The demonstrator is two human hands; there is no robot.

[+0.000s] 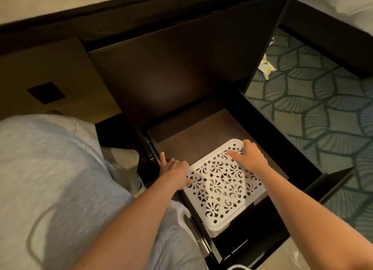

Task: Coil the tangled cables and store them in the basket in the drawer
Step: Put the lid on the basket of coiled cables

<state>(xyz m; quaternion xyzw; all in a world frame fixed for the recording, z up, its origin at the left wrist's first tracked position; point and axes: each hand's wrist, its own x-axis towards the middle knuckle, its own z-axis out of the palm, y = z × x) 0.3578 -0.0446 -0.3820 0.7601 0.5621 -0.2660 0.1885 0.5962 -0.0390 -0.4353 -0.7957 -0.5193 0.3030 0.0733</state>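
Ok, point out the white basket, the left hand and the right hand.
white basket point(220, 191): head view, on its patterned top.
left hand point(175, 167): head view, on the back of the hand.
right hand point(251, 158): head view, on the back of the hand.

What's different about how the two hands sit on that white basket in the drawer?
The left hand is at the white basket's left edge, the right hand at its far right corner. The left forefinger points out straight; the right hand's fingers curl over the rim. Both touch the basket.
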